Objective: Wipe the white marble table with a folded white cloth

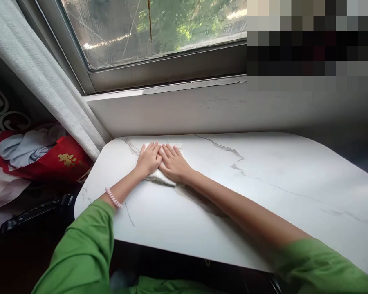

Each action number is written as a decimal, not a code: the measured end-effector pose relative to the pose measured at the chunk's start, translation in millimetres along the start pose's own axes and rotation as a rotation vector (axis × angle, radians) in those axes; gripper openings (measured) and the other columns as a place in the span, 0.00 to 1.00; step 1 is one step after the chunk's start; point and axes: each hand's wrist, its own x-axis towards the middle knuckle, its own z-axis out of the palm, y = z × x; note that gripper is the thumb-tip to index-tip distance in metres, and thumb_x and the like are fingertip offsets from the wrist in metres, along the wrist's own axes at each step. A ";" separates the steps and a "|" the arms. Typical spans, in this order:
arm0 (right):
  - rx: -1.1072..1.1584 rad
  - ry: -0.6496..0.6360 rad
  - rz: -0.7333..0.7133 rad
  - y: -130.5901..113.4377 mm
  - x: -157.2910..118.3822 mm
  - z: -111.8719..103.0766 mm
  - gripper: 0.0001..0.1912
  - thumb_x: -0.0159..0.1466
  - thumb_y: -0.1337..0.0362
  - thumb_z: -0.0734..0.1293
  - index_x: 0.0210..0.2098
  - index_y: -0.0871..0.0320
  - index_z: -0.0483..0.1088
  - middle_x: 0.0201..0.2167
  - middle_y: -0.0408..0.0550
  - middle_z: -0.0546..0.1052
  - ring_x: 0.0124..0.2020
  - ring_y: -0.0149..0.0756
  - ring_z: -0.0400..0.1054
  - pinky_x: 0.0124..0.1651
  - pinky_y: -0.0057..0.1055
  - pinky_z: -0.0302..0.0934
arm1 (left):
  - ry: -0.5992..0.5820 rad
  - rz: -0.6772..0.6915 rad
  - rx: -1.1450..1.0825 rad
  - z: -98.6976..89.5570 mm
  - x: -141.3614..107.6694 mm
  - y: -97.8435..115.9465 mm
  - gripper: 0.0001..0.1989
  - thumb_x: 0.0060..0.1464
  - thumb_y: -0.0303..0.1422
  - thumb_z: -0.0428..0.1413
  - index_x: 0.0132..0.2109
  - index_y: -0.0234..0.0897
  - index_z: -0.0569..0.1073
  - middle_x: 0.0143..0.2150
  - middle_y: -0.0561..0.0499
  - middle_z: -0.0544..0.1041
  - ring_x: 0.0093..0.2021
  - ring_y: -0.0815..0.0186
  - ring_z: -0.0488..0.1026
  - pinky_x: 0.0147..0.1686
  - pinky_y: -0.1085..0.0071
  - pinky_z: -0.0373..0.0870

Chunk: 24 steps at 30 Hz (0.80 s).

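My left hand (149,159) lies flat on a white cloth (162,178), fingers stretched out and pointing toward the wall. Right beside it, my right hand (174,164) also presses down flat, and the two touch where thumbs and forefingers meet. Only the near edge of the cloth shows clearly, with a darker greyish border; most of it is hidden under the palms. Beneath it is a white tabletop (263,163) with grey marble-like veins and rounded corners.
A window (168,36) in a metal frame is above the low wall behind the table. A pale curtain (55,77) hangs at the left. Below it, a red bag (70,157) holds light-coloured fabric. The upper right corner is pixelated.
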 end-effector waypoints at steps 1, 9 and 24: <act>-0.004 0.012 0.020 10.7 12.0 2.4 0.33 0.67 0.55 0.51 0.66 0.69 0.50 0.67 0.61 0.51 0.68 0.50 0.41 0.67 0.49 0.38 | 0.027 -0.007 -0.011 2.9 16.0 -2.5 0.23 0.60 0.29 0.41 0.61 0.34 0.63 0.65 0.47 0.61 0.67 0.63 0.52 0.67 0.58 0.40; 0.036 0.092 -0.045 64.6 55.9 10.5 0.31 0.66 0.54 0.52 0.64 0.66 0.56 0.65 0.60 0.58 0.65 0.48 0.50 0.65 0.48 0.41 | 0.127 -0.046 0.008 17.3 75.2 -7.6 0.20 0.60 0.28 0.41 0.56 0.37 0.67 0.59 0.47 0.69 0.63 0.61 0.58 0.65 0.56 0.45; 0.060 0.051 -0.060 49.4 -6.5 -3.2 0.33 0.67 0.51 0.52 0.65 0.67 0.53 0.66 0.62 0.55 0.67 0.48 0.45 0.66 0.50 0.38 | -0.013 0.038 0.034 13.8 30.2 22.8 0.24 0.64 0.30 0.36 0.64 0.31 0.58 0.68 0.45 0.56 0.68 0.62 0.48 0.66 0.54 0.38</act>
